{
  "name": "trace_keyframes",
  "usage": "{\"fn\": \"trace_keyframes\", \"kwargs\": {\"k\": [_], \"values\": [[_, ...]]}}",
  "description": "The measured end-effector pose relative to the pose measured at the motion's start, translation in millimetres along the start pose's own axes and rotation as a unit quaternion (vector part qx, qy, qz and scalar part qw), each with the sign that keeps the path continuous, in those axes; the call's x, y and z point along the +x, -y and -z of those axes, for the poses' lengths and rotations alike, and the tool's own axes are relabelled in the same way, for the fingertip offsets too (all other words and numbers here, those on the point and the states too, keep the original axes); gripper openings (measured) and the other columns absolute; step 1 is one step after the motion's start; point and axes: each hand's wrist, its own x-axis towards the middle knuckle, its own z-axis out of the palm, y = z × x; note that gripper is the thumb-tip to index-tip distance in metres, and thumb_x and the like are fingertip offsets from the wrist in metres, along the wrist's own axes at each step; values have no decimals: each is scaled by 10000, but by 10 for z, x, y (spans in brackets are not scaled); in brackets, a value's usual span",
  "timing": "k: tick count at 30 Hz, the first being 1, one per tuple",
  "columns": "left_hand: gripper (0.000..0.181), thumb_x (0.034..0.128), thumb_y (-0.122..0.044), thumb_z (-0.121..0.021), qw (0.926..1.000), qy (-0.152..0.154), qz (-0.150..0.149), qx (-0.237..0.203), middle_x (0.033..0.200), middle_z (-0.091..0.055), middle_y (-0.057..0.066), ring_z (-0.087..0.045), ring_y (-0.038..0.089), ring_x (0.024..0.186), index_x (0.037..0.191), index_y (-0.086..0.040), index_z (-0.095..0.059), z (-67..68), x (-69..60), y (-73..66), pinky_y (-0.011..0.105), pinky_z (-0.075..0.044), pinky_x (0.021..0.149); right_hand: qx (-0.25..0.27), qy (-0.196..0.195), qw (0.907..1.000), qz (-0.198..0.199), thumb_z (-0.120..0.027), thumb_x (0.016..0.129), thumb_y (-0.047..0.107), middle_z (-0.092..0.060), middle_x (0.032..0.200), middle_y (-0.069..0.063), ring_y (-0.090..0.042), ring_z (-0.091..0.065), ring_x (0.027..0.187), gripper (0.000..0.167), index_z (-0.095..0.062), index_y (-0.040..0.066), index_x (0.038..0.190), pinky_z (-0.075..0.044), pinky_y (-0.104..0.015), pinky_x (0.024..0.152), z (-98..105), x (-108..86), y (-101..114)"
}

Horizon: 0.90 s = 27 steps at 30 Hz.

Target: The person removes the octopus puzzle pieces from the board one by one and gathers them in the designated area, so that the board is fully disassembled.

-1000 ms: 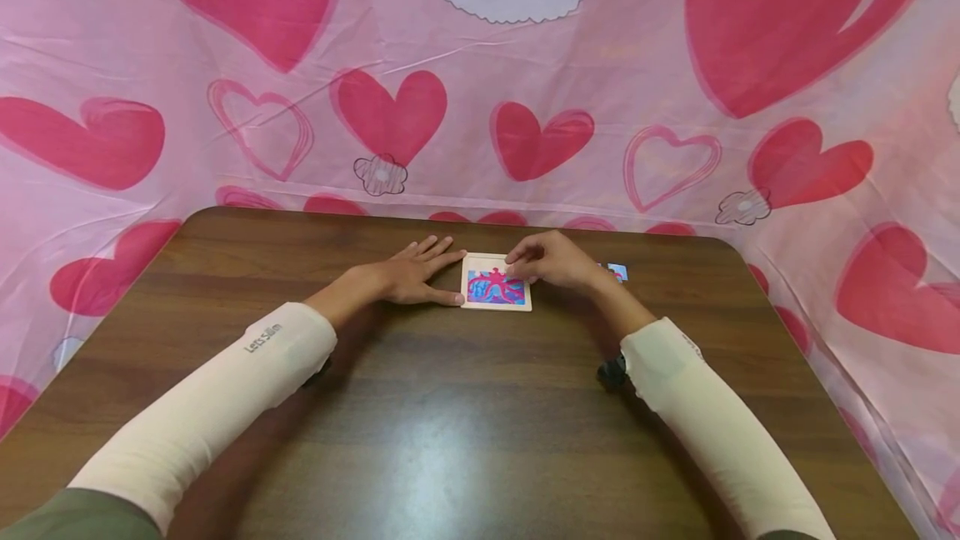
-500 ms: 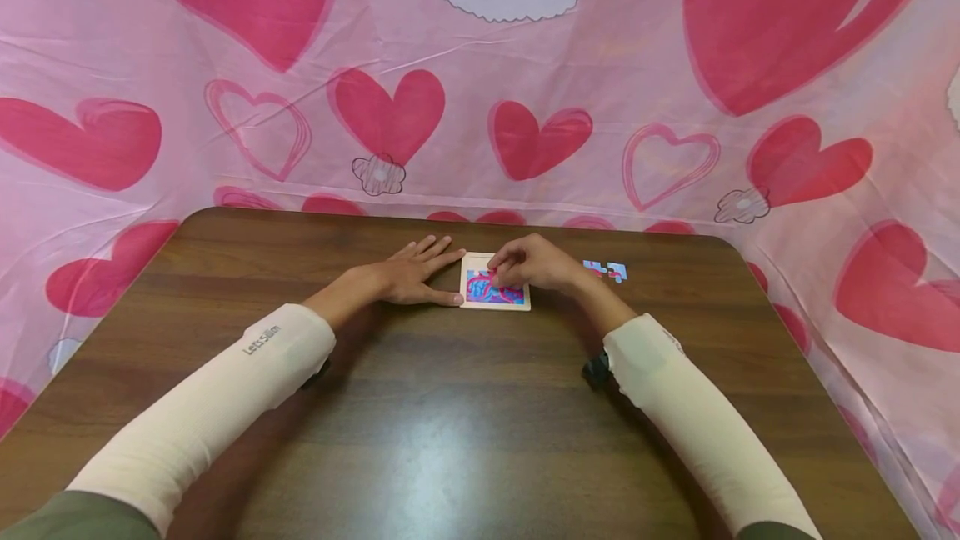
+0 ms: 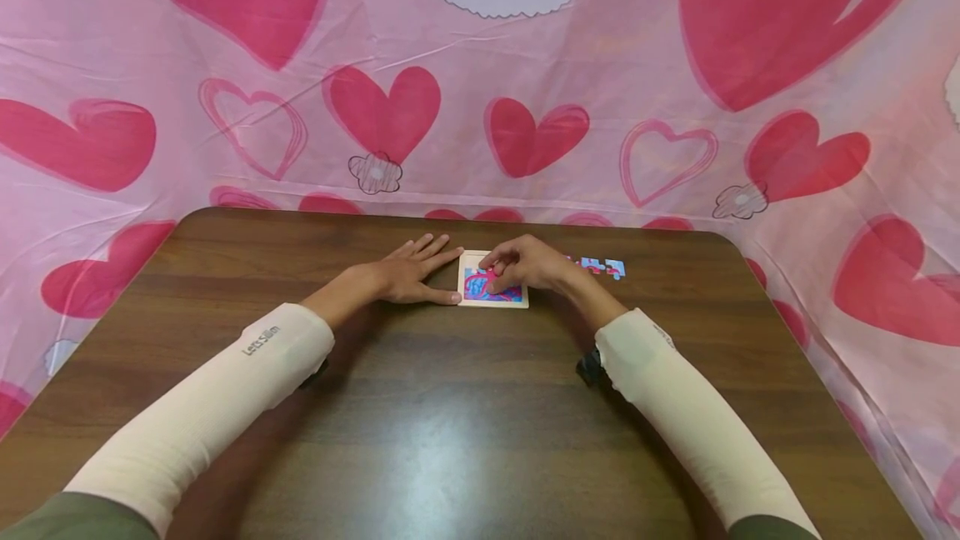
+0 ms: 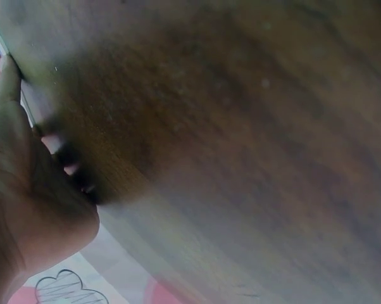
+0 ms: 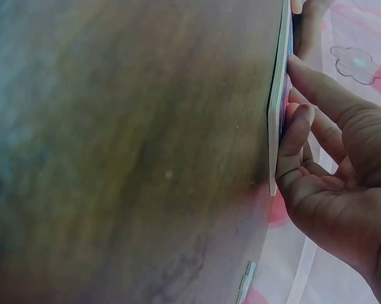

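Observation:
A small wooden jigsaw tray point(image 3: 471, 257) with a pale frame lies flat near the table's far side, its lower part filled with blue and pink picture pieces. My left hand point(image 3: 405, 273) rests on the table with fingers spread, thumb and index tip touching the tray's left edge. Over the tray's right part, my right hand point(image 3: 528, 263) bends its thumb and fingers down to the picture, at a puzzle piece point(image 3: 491, 274) mostly hidden between them. The right wrist view shows the right thumb point(image 5: 317, 82) and fingertips against the tray's face.
Several loose puzzle pieces point(image 3: 602, 266) lie to the right of the tray, partly behind the right hand. The brown wooden table point(image 3: 420, 407) ends at a pink heart-patterned cloth point(image 3: 465, 57) hanging behind and at the sides.
My right hand has moved left over the tray with the piece, and its thumb and index tips now stand further apart. More loose pieces show at the right. The left hand stays put.

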Motion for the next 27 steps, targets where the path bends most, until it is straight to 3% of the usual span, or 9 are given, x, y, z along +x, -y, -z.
{"fn": "trace_keyframes", "kwargs": {"k": [11, 20, 27], "values": [[1118, 958, -960, -514, 10000, -53, -75, 10, 1923, 111, -22, 172, 284, 1785, 1823, -423, -51, -20, 13, 12, 538, 92, 1457, -122, 24, 9999, -89, -954, 901, 81, -684, 990, -25, -167, -608, 957, 394, -815, 43, 1268, -523, -261, 861, -4, 5, 54], [1136, 953, -973, -498, 9999, -52, -77, -40, 1923, 114, -13, 175, 285, 1785, 1828, -400, -55, -7, -14, -16, 532, 93, 1457, 139, 74, 9996, -219, -940, 899, 19, -643, 972, -20, -166, -589, 956, 373, -788, 32, 1239, -529, -240, 817, -8, 11, 82], [1129, 948, -965, -524, 9998, -1, -52, -175, 1926, 113, -7, 187, 291, 1783, 1825, -425, -62, 11, -60, -46, 545, 121, 1449, 215, 22, 9995, -234, -937, 900, 13, -659, 1024, -40, -187, -612, 1016, 379, -767, 60, 1234, -549, -254, 854, -29, 0, 77]]}}
